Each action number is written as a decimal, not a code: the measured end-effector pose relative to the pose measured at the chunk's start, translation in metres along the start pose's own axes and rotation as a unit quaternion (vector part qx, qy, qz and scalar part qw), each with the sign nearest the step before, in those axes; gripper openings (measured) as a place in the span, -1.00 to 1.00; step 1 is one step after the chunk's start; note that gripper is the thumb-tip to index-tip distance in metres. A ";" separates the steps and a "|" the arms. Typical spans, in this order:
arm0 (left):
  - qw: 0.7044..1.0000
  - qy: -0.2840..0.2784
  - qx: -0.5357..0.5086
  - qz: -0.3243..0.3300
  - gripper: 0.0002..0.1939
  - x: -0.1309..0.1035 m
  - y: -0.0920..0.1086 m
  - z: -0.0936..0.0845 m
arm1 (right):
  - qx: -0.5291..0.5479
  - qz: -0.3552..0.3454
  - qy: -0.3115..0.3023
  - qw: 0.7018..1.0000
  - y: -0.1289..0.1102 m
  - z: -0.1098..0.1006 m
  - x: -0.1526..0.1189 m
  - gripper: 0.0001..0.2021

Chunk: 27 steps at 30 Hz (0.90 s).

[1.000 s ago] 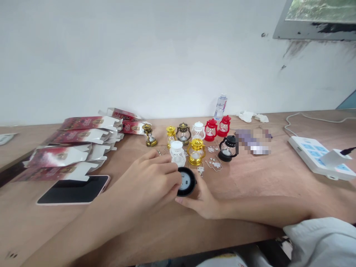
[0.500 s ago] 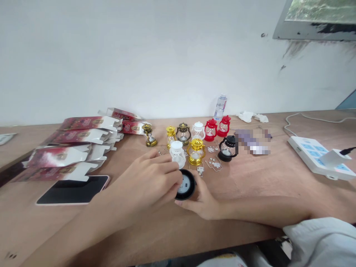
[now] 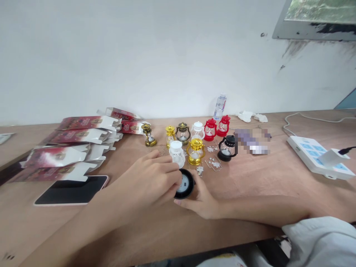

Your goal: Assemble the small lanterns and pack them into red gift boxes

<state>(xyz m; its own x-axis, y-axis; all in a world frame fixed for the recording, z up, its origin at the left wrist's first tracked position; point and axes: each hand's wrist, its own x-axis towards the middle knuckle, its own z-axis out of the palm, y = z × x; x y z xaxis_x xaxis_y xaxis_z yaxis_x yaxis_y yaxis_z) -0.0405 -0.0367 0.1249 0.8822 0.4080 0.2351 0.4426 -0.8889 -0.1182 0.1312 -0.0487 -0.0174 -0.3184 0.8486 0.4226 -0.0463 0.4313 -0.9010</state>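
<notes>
My right hand (image 3: 204, 200) is wrapped round a black lantern (image 3: 191, 184), whose round base with a pale disc faces me. My left hand (image 3: 160, 174) has its fingers bent at the left side of that base; its fingertips are hidden, and what they hold, if anything, cannot be made out. Just beyond the hands stand a white lantern (image 3: 177, 155) and a gold lantern (image 3: 195, 152). A black lantern (image 3: 228, 149) is to their right. Behind them are red lanterns (image 3: 210, 130) and a bronze lantern (image 3: 183, 134). Small flat pieces (image 3: 214, 164) lie among them.
Flattened red and white boxes (image 3: 80, 135) are piled at the left, with a phone (image 3: 72, 190) in front. A bottle (image 3: 220, 106) and crumpled tissues (image 3: 251, 116) are near the wall. A power strip (image 3: 319, 157) with a cable lies at the right.
The view has shifted very slightly. Both hands stay at the black lantern's base, with hardly any visible movement.
</notes>
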 end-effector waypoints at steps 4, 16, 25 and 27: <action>0.999 0.003 0.045 0.005 -0.76 -0.001 0.003 -0.001 | 0.003 0.014 0.005 1.000 0.000 0.001 -0.001 -0.44; 0.996 0.024 0.084 0.016 -0.74 0.003 0.006 -0.008 | -0.001 -0.004 0.004 1.000 -0.002 0.001 0.001 -0.44; 0.997 0.031 0.068 0.023 -0.77 0.003 0.009 -0.004 | 0.008 0.009 0.008 1.000 -0.001 0.001 0.000 -0.45; 0.998 0.027 0.062 0.019 -0.78 0.002 0.008 -0.004 | 0.008 0.007 0.007 1.000 0.000 0.001 0.000 -0.45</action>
<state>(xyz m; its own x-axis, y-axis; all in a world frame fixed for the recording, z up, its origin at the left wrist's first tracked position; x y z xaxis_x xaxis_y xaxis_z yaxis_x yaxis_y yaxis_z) -0.0355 -0.0436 0.1284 0.8900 0.3598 0.2801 0.4288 -0.8693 -0.2460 0.1299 -0.0485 -0.0177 -0.3056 0.8588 0.4112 -0.0572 0.4145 -0.9083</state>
